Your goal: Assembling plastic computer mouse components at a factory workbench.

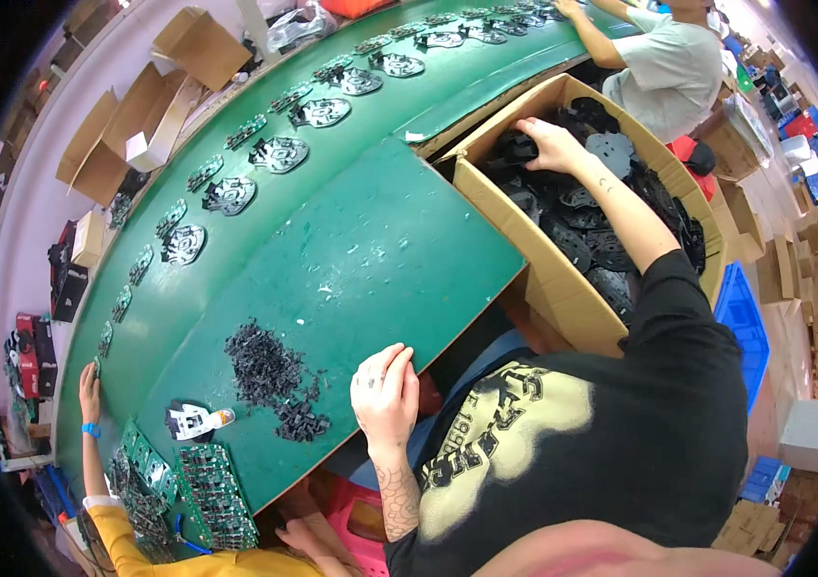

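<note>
My right hand (pixel 555 147) reaches into an open cardboard box (pixel 563 306) on the right, its thumb and fingers closed round a black plastic part (pixel 516 149). Many dark, flat, rounded plastic parts (pixel 565 240) fill the box, along with a grey one (pixel 611 152). My left hand (pixel 386 392) rests closed at the near edge of the green table (pixel 380 250); its curled fingers hide whatever is in them. Left of that hand lies a heap of small black plastic pieces (pixel 264 365). A white-and-black part (pixel 193 421) sits beside the heap with a small bottle-like item (pixel 223 417).
Rows of black-and-silver parts (pixel 279 154) and green circuit boards (pixel 205 172) line a green belt. A co-worker in yellow (pixel 120 529) is at lower left near board panels (pixel 216 490); another person (pixel 668 72) works at upper right. A blue crate (pixel 743 327) stands behind the box.
</note>
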Demonstrator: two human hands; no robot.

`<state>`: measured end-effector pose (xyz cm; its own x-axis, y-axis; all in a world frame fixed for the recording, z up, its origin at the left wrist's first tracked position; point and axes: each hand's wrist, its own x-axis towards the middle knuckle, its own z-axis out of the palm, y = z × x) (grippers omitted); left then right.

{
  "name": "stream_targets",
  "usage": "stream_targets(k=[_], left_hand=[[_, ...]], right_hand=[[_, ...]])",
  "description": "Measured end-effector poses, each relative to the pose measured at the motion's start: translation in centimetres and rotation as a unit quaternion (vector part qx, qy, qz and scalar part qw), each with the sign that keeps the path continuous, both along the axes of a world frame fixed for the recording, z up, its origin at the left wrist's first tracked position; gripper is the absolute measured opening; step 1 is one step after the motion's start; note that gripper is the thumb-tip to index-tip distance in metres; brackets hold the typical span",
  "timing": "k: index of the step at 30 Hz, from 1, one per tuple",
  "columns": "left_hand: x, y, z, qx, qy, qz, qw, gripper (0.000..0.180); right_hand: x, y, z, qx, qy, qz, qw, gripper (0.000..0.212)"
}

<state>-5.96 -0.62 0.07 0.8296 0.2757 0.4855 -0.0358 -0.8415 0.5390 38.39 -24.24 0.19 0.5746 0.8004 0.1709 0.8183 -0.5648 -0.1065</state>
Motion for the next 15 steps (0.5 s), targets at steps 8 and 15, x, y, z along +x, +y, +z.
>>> stream_targets(k=[8,15], left_hand=[[-0.9,0.0,0.3,0.019,0.008,0.013,1.0,0.02],[-0.6,0.0,0.0,0.02,0.002,0.012,1.0,0.02]], right_hand=[[-5.8,0.1,0.8,0.058,-0.062,0.048,0.995,0.067],[-5.5,2.2,-2.1,0.126,-0.193,-0.037,0.972,0.066]])
